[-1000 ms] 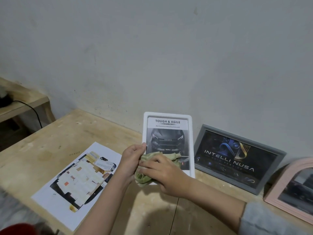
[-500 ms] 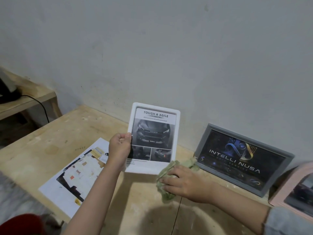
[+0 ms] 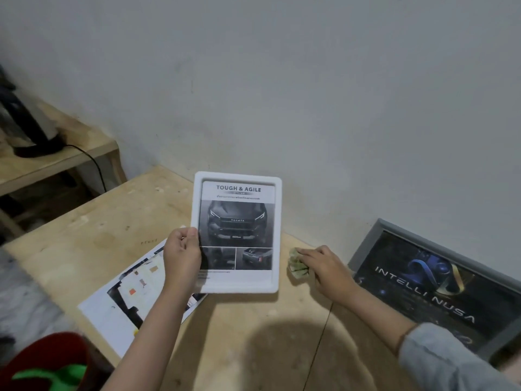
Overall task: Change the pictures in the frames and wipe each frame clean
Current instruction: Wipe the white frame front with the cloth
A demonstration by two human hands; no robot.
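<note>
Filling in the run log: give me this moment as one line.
left hand: holds white plastic picture frame upright | right hand: grips crumpled green cloth on wooden table | wipe: paused

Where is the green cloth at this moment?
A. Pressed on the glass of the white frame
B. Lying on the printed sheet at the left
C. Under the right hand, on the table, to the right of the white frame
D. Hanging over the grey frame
C: the right hand holds the green cloth down on the table, beside the white frame that the left hand holds up.
</note>
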